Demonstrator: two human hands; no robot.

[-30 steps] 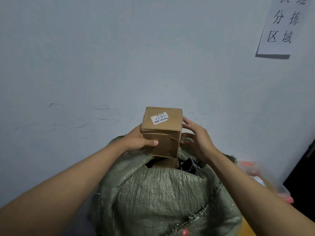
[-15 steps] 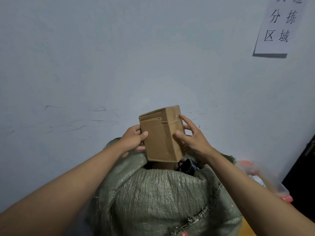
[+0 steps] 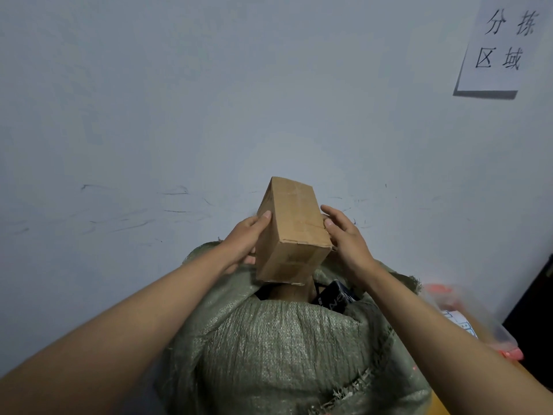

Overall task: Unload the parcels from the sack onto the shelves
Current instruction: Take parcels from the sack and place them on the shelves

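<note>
Above the open mouth of the green woven sack (image 3: pixel 278 348), 2 hands hold 1 cardboard box (image 3: pixel 291 232) between them. On the box's left side, the left hand (image 3: pixel 244 244) grips it, thumb laid flat on the near-left face and the other fingers curled round behind and beneath. On the opposite side, the right hand (image 3: pixel 347 238) clasps it, thumb pressed on the upper right edge, fingers reaching round the far side. The box is tilted, its long top face sloping away toward the wall (image 3: pixel 209 100) and its small end face turned toward the camera; its lowest corner hangs just above the sack's opening, clear of the fabric. Below the hands, inside the sack, part of another brown parcel (image 3: pixel 287 293) shows directly beneath the held box, and a black box (image 3: pixel 336 296) lies just under the right wrist. Right of the right forearm, a clear plastic bag with red markings (image 3: pixel 460 319) lies beside the sack. High and well to the right of the hands, a paper sign (image 3: pixel 499 52) with handwritten characters is stuck on the wall.
</note>
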